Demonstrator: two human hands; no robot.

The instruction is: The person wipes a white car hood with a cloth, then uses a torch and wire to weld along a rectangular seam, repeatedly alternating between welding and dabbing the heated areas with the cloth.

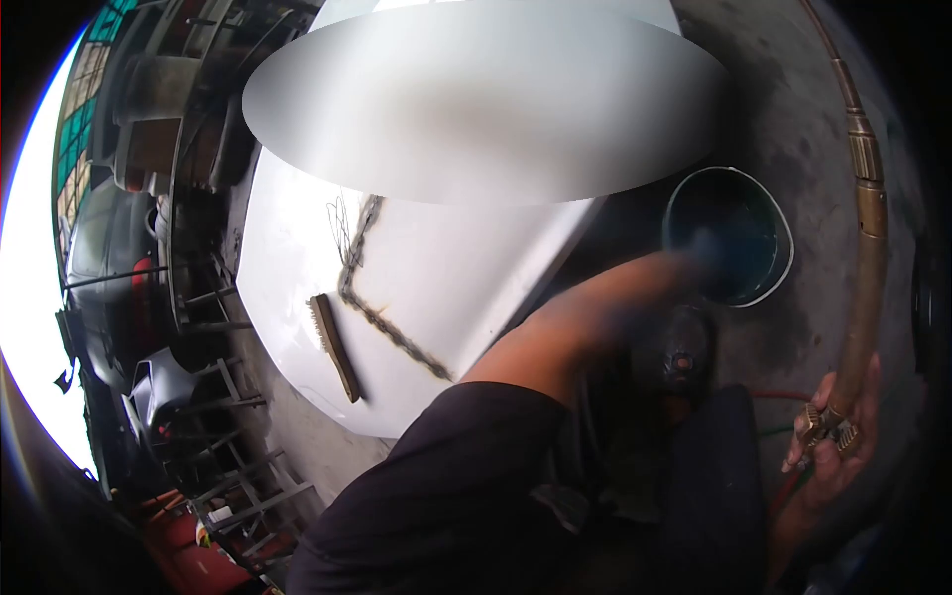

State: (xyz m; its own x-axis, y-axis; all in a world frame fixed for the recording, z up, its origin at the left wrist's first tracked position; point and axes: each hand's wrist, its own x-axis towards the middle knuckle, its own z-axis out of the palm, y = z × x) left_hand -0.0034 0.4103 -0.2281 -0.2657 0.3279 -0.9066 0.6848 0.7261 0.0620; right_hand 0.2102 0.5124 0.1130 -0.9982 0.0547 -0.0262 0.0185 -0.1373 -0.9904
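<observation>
My left forearm reaches across the middle of the view, and my left hand (679, 270) is at the near left rim of a round bucket (789, 243). Motion blur smears its fingers, and what they hold, if anything, cannot be made out. Something dark blue shows inside the bucket. At the lower right my right hand (853, 458) is closed around the valve end of a brass torch (871, 248), which points upward. A white metal panel (476, 268) carries a dark, scorched weld seam (397, 337). On the panel lie a wooden-handled wire brush (340, 357) and thin bent wires (342, 233).
A blurred oval hides the upper middle. A shoe (684, 352) stands on the concrete floor below the bucket. Red hose (778, 394) runs near my right hand. Metal racks (238, 387) and a dark car (104, 268) are at the left.
</observation>
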